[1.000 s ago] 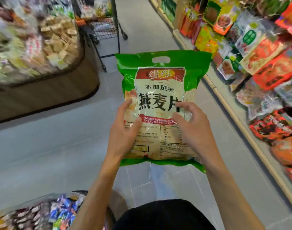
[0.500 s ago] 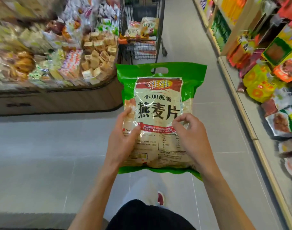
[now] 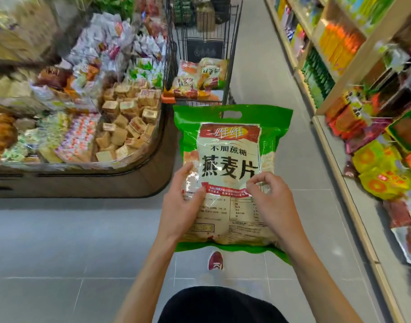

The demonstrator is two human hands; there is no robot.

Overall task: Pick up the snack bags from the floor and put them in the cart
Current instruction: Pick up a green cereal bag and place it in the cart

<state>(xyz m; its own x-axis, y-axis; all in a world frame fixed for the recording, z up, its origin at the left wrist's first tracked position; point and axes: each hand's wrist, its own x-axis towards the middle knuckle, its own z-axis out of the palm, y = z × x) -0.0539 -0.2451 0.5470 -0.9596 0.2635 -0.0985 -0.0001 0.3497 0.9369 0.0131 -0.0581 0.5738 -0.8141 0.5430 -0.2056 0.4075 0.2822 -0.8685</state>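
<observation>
Far left: open display bin [image 3: 139, 176] heaped with small wrapped snacks. Its curved corner sits just beside the walking line, near the cart.

Left hand [image 3: 183, 203]: grasping the left edge of the snack bag [image 3: 232, 145], thumb across the front. I can't see the fingers behind it.

The bag is off the floor [image 3: 59, 241], held upright in front of the body at mid-aisle. The label faces the camera and the handle cut-out is at the top. It is big, full and slick film.

Cart [image 3: 230, 66]: further down the aisle, straight past the bag's top edge and well apart from it. Other bags [image 3: 199, 78] already lie in the basket.

Right hand [image 3: 272, 203]: fingertips curled in, pinching the front film on the bag's right side. That looks like a shallow hold on loose plastic rather than a wrap round the bulk.

Right: shelves [image 3: 353, 73] packed with bagged goods, some hanging over the edge.

Judgement: carry phase, the drop into the cart is not yet done.

Risks:
- The film could slip out of the right-hand pinch under the bag's weight, so the bag tilts or drops.
- The bag blocks the view ahead. A knee or the bag could clip the bin corner or the cart rim.
- A drop onto the bags already in there could leave it sliding off the stack or perched on the rim.
- A wide swing to the right could knock stock off the shelves.
</observation>
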